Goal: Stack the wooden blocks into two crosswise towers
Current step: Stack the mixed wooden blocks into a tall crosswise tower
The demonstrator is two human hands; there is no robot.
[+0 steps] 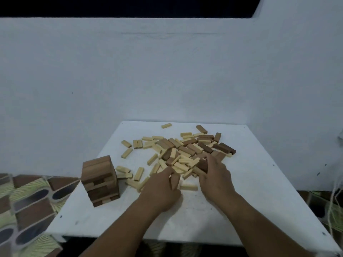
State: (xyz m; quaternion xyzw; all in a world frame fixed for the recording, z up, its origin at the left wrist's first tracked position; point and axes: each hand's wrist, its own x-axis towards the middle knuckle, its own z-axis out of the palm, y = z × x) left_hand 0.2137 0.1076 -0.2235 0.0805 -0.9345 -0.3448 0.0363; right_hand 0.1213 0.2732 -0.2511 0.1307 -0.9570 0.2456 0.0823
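Brown block (pixel 175 180) pinched in the left hand (pixel 163 190); right hand (pixel 215 175) grips a darker block (pixel 202 166) amid the scattered pile (pixel 181 151); finished tower (pixel 100 182) stands left on the counter (pixel 259 201).

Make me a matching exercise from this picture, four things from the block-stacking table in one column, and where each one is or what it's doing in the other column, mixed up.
Column one:
1. brown tower
2. loose pile of blocks
3. left hand
4. lone pale block

Column two:
A. by itself near the table's far edge
B. gripping a brown block
C. standing at the table's left edge
D. scattered across the middle of the table

Pairs: 1-C, 2-D, 3-B, 4-A
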